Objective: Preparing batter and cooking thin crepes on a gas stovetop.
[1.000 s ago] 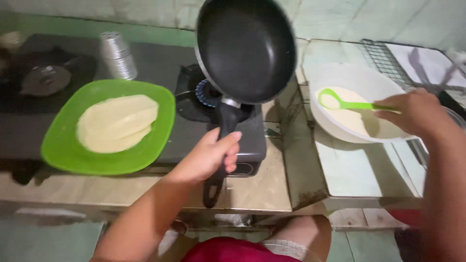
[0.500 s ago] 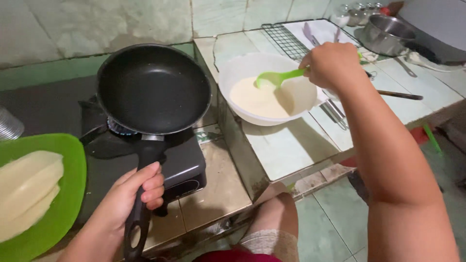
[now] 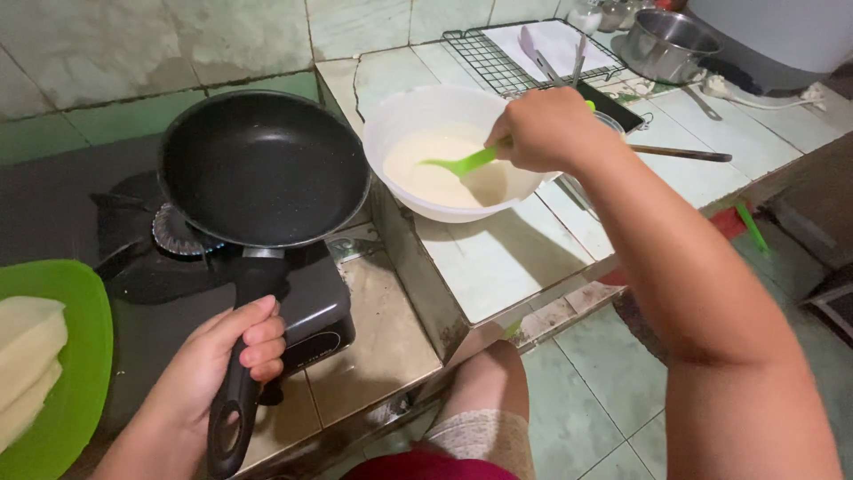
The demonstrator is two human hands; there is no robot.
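Green plate (image 3: 84, 356) is carrying pale folded crepes (image 3: 27, 356) at far left. Left hand (image 3: 218, 369) is wrapping closed around the black handle of the frying pan (image 3: 262, 169), which is sitting over the burner (image 3: 178, 233). Right hand (image 3: 546, 129) is pinching a green ladle (image 3: 462, 163) dipping into batter inside the white bowl (image 3: 400, 111) on the tiled desk (image 3: 498, 258).

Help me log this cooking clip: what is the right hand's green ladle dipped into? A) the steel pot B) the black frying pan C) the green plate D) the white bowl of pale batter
D: the right hand holds the green ladle with its scoop in the white bowl of batter.
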